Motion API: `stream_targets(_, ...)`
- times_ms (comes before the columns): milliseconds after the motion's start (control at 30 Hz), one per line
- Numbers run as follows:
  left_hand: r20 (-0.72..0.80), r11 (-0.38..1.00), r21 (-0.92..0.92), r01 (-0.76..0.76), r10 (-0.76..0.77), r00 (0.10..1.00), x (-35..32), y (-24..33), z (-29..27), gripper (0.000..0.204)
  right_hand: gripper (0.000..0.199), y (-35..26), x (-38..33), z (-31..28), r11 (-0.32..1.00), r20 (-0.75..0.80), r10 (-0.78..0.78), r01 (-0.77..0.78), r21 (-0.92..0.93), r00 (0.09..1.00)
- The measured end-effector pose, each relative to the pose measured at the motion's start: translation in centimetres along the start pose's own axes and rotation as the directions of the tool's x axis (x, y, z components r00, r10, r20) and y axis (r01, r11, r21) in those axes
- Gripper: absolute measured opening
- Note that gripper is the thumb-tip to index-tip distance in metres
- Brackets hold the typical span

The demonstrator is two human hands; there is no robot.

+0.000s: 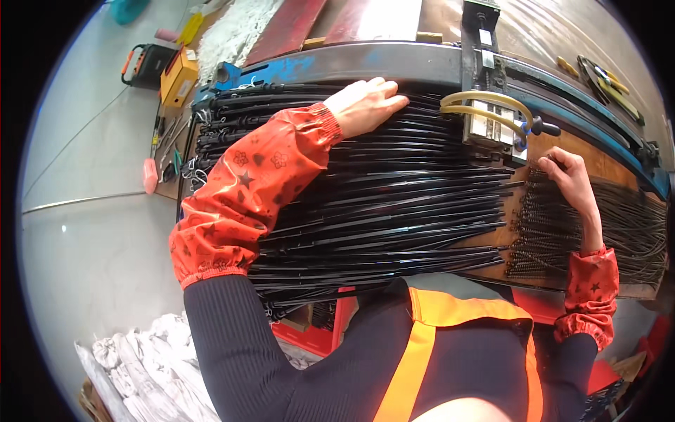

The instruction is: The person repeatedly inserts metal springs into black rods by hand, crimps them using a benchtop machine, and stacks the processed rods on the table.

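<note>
Long black cable housings [380,190] lie side by side across the bench. My left hand [369,105] rests palm down over the far ones, fingers stretched to the right, just below a blue-grey rail [344,65]. Nothing shows in its grip. Right of the small clamp unit [496,126] with yellowish hoses, my right hand [568,176] has thumb and fingertips pressed together. Whatever they pinch is too small to make out. Thin dark wires [598,218] with coiled, spring-like ends lie beneath and beside that hand.
A black lever [547,129] sticks out of the clamp unit. Pliers [612,83] lie behind the rail at the right. A yellow box [178,76] and a black case [148,65] stand far left. Red bins [309,337] sit under the bench's near edge, white sacks [148,359] lower left.
</note>
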State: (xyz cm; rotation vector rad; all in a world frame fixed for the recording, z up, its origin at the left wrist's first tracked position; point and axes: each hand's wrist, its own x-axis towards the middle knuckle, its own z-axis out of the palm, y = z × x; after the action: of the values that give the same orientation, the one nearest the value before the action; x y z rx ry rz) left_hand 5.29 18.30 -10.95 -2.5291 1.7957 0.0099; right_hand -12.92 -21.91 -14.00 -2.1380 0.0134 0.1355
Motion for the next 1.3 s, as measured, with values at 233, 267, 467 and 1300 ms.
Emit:
stream_targets(233, 0.019, 0.989, -0.146, 0.009, -0.006, 1.0, -2.8, 1.3, -4.9, 0.042, 0.021, -0.6, -0.8, -0.3, 0.981, 0.205, -0.003, 0.042, -0.189, 0.979)
stream_targets(267, 0.03, 0.979, -0.201, 0.03, -0.025, 0.999, -2.8, 2.4, -5.7, 0.038, 0.019, 0.1, -1.2, -0.4, 0.967, 0.21, -0.073, 0.121, -0.226, 0.975)
stream_targets(467, -0.025, 0.97, -0.239, 0.049, -0.056, 0.998, -0.9, 10.7, -5.5, 0.034, 0.014, 0.2, -3.2, 1.4, 0.895, 0.06, -0.413, 0.417, -0.157, 0.909)
stream_targets(1300, -0.145, 0.946, -0.273, -0.173, 0.137, 0.98, 11.6, 18.0, -8.6, 0.036, 0.054, 0.7, -7.0, -1.5, 0.645, -0.365, -0.751, 0.494, -0.583, 0.55)
